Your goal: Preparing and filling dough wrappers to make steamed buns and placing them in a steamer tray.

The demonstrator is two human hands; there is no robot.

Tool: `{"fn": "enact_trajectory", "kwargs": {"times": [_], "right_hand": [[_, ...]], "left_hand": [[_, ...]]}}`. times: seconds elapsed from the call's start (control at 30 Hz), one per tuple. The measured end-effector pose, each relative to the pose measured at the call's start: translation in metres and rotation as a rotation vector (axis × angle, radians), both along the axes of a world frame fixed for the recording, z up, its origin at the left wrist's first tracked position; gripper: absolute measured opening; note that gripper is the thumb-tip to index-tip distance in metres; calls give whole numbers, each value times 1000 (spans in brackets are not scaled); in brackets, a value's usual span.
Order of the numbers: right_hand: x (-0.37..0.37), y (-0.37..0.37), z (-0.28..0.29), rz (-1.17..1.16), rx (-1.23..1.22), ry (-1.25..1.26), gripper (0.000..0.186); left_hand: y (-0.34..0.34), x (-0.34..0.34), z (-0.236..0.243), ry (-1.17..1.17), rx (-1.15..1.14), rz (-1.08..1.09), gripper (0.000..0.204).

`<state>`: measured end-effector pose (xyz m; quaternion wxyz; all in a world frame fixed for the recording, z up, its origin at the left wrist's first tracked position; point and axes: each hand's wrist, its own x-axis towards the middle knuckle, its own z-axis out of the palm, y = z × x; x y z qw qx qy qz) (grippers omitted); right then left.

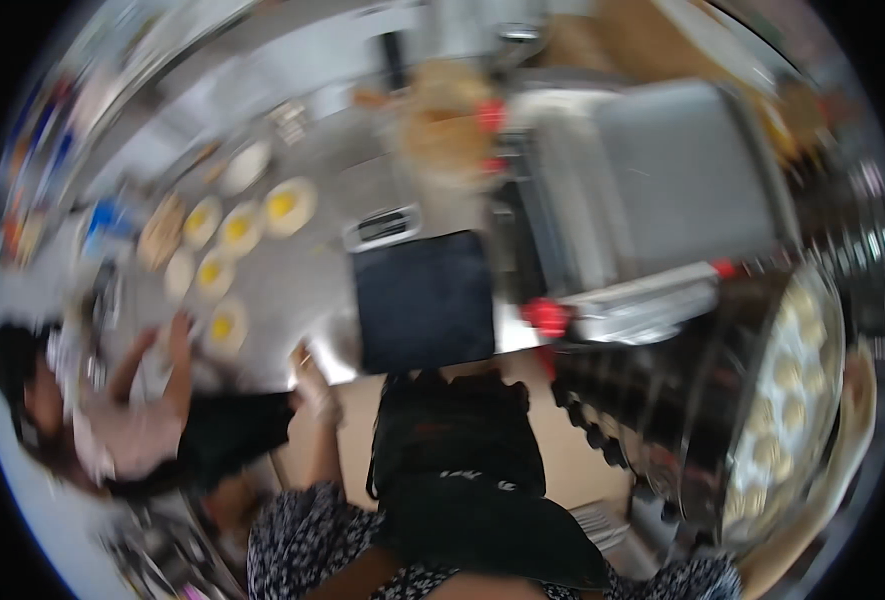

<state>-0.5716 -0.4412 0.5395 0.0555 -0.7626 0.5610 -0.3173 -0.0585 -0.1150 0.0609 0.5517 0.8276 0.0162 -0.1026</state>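
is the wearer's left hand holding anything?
No: the left hand rests bare on the edge of the steel counter, beside the dark square tray, with nothing in its fingers.

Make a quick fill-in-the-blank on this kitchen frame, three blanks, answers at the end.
1. The round pastries on the steel counter have centres coloured ____.
2. The person's left hand rests at the counter's ____.
3. The flat square pad on the counter is coloured ____.
4. The tray at the right holds pale ____ pieces.

Missing words: yellow; edge; black; round
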Motion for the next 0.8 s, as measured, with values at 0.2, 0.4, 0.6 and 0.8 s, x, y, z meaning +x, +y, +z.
{"fn": "enact_trajectory", "kwargs": {"times": [0.2, 0.4, 0.6, 0.8], "right_hand": [[214, 100, -38, 967, 568, 210, 64], [431, 179, -227, 1005, 1303, -34, 35], [659, 310, -407, 1034, 1064, 16, 27], [771, 359, -482, 913, 675, 318, 27]], "left_hand": [[109, 13, -40, -11, -95, 102, 16], [130, 74, 13, -67, 6, 126, 10], [193, 185, 21, 64, 265, 515, 19], [178, 225, 18, 180, 401, 498, 31]]}}
